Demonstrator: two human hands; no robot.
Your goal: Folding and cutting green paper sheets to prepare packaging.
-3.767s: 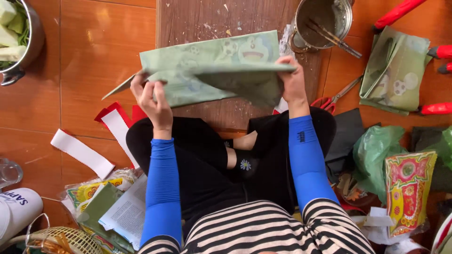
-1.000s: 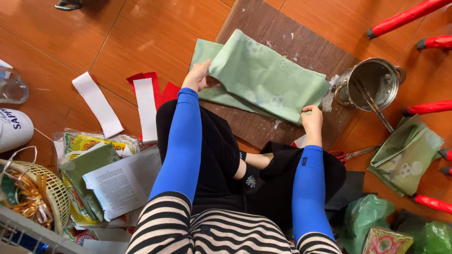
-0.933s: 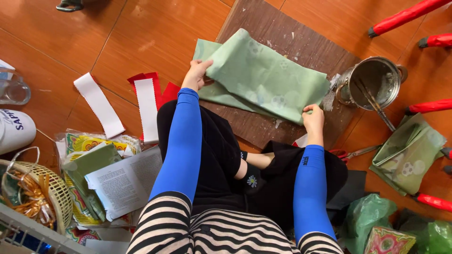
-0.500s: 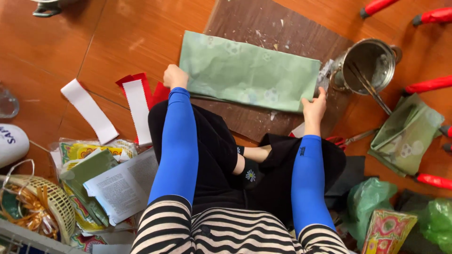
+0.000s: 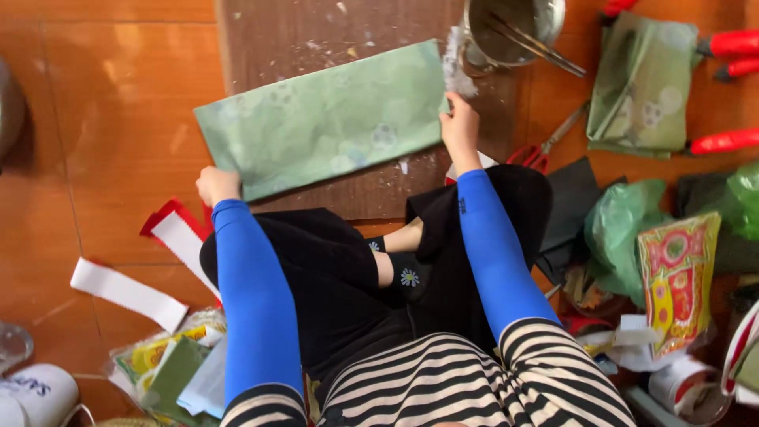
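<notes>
A long green patterned paper sheet (image 5: 324, 119) lies flat on a brown cardboard board (image 5: 316, 32) on the floor in front of my crossed legs. My left hand (image 5: 217, 183) grips the sheet's near left corner. My right hand (image 5: 460, 126) holds its near right corner, close to a metal pot (image 5: 514, 32) with sticks in it. Both arms wear blue sleeves.
Folded green paper (image 5: 640, 87) lies at the right by red-handled tools (image 5: 727, 141); red scissors (image 5: 538, 154) sit near my right knee. White and red paper strips (image 5: 126, 294) lie at left. Green bags (image 5: 624, 229) and a colourful packet (image 5: 676, 277) crowd the right.
The green sheet was held up in the air, then lowered and spread flat on the board. Both hands slid to its near corners, and the view tilted.
</notes>
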